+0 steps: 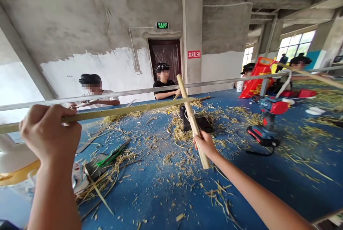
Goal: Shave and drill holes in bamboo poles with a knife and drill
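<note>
One bamboo pole (125,109) lies level, a second bamboo pole (191,119) tilts upright.

left hand (49,131) gripping bamboo pole (128,107), right hand (205,145) gripping bamboo stick (190,112)

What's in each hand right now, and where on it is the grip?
The left hand grips a long bamboo pole well back from its far tip. The right hand grips a shorter bamboo stick near its lower end.

The left hand (49,133) and right hand (205,145) are bare.
</note>
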`<action>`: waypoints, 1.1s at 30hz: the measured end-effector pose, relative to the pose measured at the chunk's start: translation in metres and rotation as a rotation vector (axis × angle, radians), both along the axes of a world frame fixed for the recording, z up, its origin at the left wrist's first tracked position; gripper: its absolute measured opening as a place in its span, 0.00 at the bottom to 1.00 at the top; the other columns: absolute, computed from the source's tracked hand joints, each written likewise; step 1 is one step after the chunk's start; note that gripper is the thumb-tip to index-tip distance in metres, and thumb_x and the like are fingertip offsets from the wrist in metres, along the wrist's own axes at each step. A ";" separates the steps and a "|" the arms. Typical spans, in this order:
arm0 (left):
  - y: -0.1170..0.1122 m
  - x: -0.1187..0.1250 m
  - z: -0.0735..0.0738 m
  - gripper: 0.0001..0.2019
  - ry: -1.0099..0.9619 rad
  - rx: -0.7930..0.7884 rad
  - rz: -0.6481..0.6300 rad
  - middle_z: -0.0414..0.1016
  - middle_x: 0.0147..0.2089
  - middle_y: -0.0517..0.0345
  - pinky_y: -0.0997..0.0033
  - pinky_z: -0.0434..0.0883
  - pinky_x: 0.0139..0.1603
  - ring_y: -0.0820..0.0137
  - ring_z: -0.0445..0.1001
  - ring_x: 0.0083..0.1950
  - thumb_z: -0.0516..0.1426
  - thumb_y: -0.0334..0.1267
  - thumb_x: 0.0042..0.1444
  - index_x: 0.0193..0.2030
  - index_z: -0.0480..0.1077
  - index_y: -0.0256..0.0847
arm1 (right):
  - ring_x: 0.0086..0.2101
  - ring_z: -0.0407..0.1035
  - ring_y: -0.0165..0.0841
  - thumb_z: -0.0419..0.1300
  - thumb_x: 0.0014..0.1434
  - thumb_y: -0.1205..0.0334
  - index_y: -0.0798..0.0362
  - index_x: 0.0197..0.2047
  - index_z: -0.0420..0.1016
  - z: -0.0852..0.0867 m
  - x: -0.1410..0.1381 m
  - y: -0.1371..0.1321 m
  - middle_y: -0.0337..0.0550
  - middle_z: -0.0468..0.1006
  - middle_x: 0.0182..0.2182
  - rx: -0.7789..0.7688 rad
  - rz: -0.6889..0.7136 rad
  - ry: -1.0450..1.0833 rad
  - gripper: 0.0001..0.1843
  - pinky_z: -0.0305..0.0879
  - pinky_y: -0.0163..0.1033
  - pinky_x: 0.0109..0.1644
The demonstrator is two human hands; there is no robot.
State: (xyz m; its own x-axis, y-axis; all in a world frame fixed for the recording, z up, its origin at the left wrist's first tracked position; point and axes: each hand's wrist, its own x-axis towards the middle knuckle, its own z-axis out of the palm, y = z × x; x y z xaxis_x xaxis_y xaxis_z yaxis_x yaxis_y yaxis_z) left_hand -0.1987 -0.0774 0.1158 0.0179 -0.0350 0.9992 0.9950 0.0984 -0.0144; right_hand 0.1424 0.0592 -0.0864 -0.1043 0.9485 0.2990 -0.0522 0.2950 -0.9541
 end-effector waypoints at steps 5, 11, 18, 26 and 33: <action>-0.010 0.005 0.006 0.06 0.016 0.098 -0.061 0.53 0.23 0.62 0.69 0.55 0.27 0.73 0.56 0.27 0.56 0.30 0.38 0.26 0.71 0.41 | 0.15 0.61 0.24 0.54 0.50 0.57 0.56 0.36 0.64 0.004 0.005 -0.002 0.34 0.68 0.20 -0.108 0.341 -0.139 0.12 0.60 0.31 0.18; -0.006 0.018 -0.001 0.06 0.076 0.184 -0.009 0.55 0.24 0.61 0.70 0.57 0.28 0.75 0.55 0.25 0.56 0.27 0.38 0.22 0.69 0.43 | 0.14 0.63 0.27 0.53 0.49 0.57 0.57 0.31 0.63 -0.017 -0.016 -0.014 0.37 0.71 0.18 -0.308 0.508 -0.264 0.11 0.59 0.32 0.17; 0.001 0.030 -0.013 0.08 0.126 0.166 0.041 0.58 0.25 0.60 0.70 0.59 0.27 0.72 0.59 0.27 0.55 0.27 0.42 0.26 0.69 0.45 | 0.16 0.62 0.26 0.56 0.44 0.59 0.57 0.25 0.70 -0.019 -0.015 -0.014 0.37 0.70 0.17 -0.115 0.354 -0.460 0.09 0.56 0.30 0.19; 0.005 0.031 -0.013 0.08 0.113 0.201 -0.039 0.60 0.25 0.60 0.67 0.61 0.28 0.70 0.63 0.27 0.55 0.28 0.39 0.26 0.68 0.46 | 0.14 0.51 0.23 0.57 0.43 0.58 0.55 0.12 0.61 -0.011 -0.029 -0.024 0.35 0.60 0.10 0.199 -0.020 -0.776 0.15 0.38 0.31 0.19; -0.002 0.032 -0.015 0.18 0.037 0.142 -0.130 0.60 0.30 0.57 0.58 0.62 0.32 0.62 0.64 0.31 0.54 0.26 0.34 0.32 0.69 0.53 | 0.17 0.56 0.24 0.57 0.45 0.58 0.56 0.17 0.67 -0.009 -0.040 -0.031 0.36 0.65 0.14 0.162 -0.019 -0.662 0.12 0.44 0.30 0.21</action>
